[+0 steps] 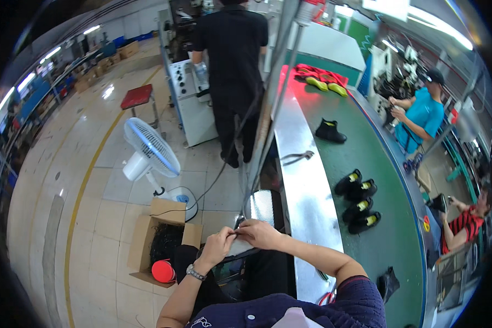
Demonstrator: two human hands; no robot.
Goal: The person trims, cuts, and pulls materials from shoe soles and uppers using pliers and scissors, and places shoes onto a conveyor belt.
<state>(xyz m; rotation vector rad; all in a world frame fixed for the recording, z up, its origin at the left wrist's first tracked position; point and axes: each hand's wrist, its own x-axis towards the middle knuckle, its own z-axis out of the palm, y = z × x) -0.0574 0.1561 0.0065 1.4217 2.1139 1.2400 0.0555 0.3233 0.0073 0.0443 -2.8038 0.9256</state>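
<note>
Nearest of all was the person's navy shirt (279, 312), with a metal wristwatch (195, 272) below the left hand (215, 247). That hand and the right hand (261, 234) met over the lap, just off the left edge of the bench (311, 210), fingertips drawn close and pinching a small dark piece (236, 234); from where I stood, I couldn't tell what it was.

The bench had a bare metal strip down its left edge, with pincers (298, 157) lying on it, and a green belt (391, 180) beside that. Four black shoes (359, 203) with yellow-green inside stood in a cluster mid-belt. Another black shoe (330, 132) sat farther up, and at the far end yellow-green pieces (326, 85) lay against red cloth (317, 72).

On the floor by the person's left, an open carton (139, 243) held a black tangle (167, 240), with a red round container (163, 271) at its near corner. A white-and-blue fan (151, 146) stood beyond it. Past the bench's right edge were a worker in turquoise (425, 117) and another in red-and-black stripes (464, 229); one in black (232, 60) stood ahead, back turned.
</note>
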